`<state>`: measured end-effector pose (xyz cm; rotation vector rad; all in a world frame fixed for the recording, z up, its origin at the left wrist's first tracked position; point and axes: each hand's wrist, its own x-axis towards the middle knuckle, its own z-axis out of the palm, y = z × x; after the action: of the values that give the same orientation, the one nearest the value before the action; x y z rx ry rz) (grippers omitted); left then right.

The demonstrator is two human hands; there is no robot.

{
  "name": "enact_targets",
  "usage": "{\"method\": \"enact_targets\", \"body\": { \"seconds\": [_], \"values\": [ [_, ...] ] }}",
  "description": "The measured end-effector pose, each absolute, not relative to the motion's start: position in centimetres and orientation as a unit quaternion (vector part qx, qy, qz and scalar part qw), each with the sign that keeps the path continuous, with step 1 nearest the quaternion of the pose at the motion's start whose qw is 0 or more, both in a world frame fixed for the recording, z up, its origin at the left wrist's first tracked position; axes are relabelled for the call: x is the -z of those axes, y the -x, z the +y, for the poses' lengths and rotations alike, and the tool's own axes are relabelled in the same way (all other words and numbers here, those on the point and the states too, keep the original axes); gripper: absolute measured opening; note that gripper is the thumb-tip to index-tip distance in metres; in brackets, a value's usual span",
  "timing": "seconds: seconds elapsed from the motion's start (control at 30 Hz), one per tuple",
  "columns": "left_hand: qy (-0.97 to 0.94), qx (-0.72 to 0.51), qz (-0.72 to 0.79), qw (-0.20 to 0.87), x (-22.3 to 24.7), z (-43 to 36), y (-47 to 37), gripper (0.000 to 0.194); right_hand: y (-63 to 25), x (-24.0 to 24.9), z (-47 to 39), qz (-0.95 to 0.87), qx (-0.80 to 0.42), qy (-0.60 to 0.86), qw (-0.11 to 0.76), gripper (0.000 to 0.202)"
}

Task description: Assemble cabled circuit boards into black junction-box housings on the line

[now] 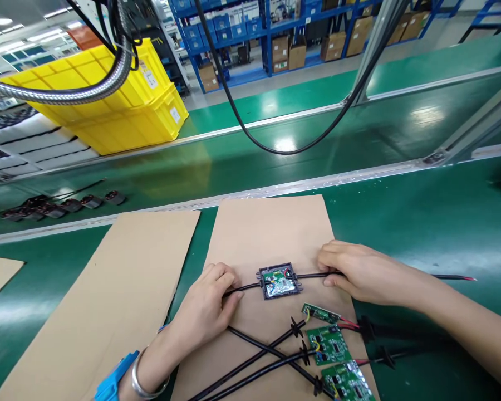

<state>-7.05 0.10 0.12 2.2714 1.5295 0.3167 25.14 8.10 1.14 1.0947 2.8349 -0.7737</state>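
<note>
A small black plastic case [292,269] with a green circuit board [278,279] inside lies on a brown cardboard sheet [271,228]. Black cable comes out of both its sides. My left hand [211,303] pinches the cable [250,287] left of the case. On the other side, my right hand [350,270] grips the cable [311,275], whose stripped end with a red wire sticks out beyond my wrist. Closer to me lie several loose green circuit boards [329,344] with thick black cables [254,359] and red wires attached.
Another cardboard sheet [121,267] lies to the left on the green bench. Behind the metal edge, several dark motor-like parts [70,205] sit beside stacked yellow crates [150,111]. A black cable [250,136] hangs in a loop above the bench, near a metal post [369,61].
</note>
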Motion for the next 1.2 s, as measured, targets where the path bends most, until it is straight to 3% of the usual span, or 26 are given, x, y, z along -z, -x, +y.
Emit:
{"method": "enact_targets", "body": {
  "seconds": [0.2, 0.4, 0.6, 0.73, 0.83, 1.2],
  "values": [
    [-0.784, -0.116, 0.586, 0.168, -1.0, 2.2, 7.8, 0.010, -26.4, -1.5, 9.9, 0.886, 0.248, -0.390, -0.024, 0.007],
    [-0.774, -0.160, 0.605, 0.101, -1.8, 7.8, 8.6, 0.009, -27.9, -2.8, 14.8, 0.897, 0.171, -0.388, -0.123, 0.010],
    [-0.792, -0.130, 0.582, 0.135, -0.6, 7.5, 7.5, 0.008, -26.6, -2.5, 14.5, 0.895, 0.254, -0.366, -0.022, 0.004],
    [-0.795, -0.128, 0.576, 0.142, -0.1, 6.2, 6.7, 0.009, -23.2, -2.0, 13.7, 0.882, 0.304, -0.353, -0.065, 0.024],
    [-0.800, -0.132, 0.570, 0.135, -0.3, 5.7, 6.4, 0.011, -21.0, -2.0, 13.8, 0.875, 0.335, -0.346, -0.053, 0.026],
    [-0.794, -0.141, 0.578, 0.126, -0.7, 5.2, 6.3, 0.011, -19.2, -2.2, 15.4, 0.858, 0.373, -0.350, 0.046, 0.009]
  ]
}}
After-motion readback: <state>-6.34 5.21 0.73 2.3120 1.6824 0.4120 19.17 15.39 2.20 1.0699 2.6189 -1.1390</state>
